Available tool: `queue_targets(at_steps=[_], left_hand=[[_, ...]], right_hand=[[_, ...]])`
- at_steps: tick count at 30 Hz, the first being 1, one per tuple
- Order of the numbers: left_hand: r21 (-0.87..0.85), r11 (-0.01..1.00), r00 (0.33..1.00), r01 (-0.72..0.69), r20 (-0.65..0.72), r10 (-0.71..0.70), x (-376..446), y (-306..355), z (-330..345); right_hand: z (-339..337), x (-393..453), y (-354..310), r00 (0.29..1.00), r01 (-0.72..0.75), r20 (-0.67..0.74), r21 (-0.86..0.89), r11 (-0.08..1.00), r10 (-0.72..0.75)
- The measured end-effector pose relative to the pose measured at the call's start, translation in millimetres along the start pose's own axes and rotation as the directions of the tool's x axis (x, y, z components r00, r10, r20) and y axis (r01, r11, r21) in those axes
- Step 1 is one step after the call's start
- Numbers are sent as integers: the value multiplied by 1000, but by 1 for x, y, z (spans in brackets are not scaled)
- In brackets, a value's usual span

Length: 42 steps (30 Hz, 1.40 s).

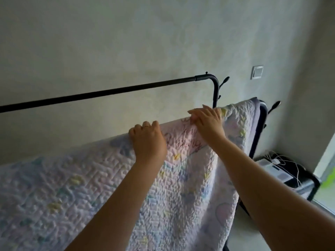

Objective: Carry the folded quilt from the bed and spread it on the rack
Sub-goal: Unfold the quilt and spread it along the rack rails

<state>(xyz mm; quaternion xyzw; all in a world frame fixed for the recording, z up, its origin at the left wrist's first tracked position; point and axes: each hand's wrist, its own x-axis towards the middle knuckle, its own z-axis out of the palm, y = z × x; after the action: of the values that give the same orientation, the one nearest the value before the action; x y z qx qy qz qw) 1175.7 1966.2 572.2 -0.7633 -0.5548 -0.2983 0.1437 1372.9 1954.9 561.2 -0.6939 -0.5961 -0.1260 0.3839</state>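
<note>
A pastel patterned quilt (pixel 76 185) hangs spread over the near bar of a black metal rack (pixel 116 91), covering that bar from the left edge to the right end. My left hand (pixel 147 140) grips the quilt's top fold with its fingers curled over it. Just to the right and a little higher, my right hand (pixel 207 120) pinches the top fold near the rack's right upright. The rack's far bar is bare.
A pale wall stands close behind the rack, with a light switch (pixel 257 71) at the right. Low at the right sits a black stand (pixel 301 180) with white devices and cables. A window edge shows at the far right.
</note>
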Motion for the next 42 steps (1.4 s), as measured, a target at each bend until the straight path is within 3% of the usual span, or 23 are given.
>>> queue_targets(at_steps=[3, 5, 9, 14, 18, 22, 25, 28, 31, 36, 39, 42], left_hand=[[-8, 993, 991, -121, 53, 121, 2, 52, 5], [-8, 990, 987, -144, 77, 144, 4, 78, 7], [14, 994, 988, -106, 115, 103, 9, 116, 11], [-47, 998, 999, -33, 9, 33, 9, 130, 23], [-109, 994, 989, 20, -144, -35, 4, 130, 37], [-69, 997, 951, 26, -305, -46, 2, 132, 49], [-66, 997, 947, 48, -315, -67, 7, 135, 52], [-37, 998, 954, 53, -295, -61, 8, 137, 54], [-13, 998, 964, 58, -260, -59, 9, 138, 50], [25, 999, 979, 34, -200, -28, 8, 136, 40], [98, 995, 994, 23, -111, -12, 11, 131, 37], [202, 979, 998, -22, -52, 33, 17, 131, 35]], right_hand=[[-14, -16, 7, 997, 58, -73, 291, 955, -39], [-28, -21, 28, 978, -2, -197, 312, 950, 67], [-51, -23, 76, 962, -144, -180, 298, 944, 203], [-59, -19, 111, 918, -297, -166, 312, 903, 359], [-56, -12, 130, 917, -292, -159, 356, 888, 365], [-54, 2, 142, 770, -481, -222, 412, 774, 598], [-57, 16, 158, 660, -601, -152, 481, 638, 736], [-56, 26, 173, 699, -656, 28, 423, 625, 714], [-56, 29, 175, 759, -584, 29, 472, 660, 650], [-67, 44, 177, 759, -485, -75, 596, 640, 646], [-91, 70, 195, 757, -540, 32, 593, 597, 653], [-110, 84, 235, 686, -629, 91, 573, 526, 722]])
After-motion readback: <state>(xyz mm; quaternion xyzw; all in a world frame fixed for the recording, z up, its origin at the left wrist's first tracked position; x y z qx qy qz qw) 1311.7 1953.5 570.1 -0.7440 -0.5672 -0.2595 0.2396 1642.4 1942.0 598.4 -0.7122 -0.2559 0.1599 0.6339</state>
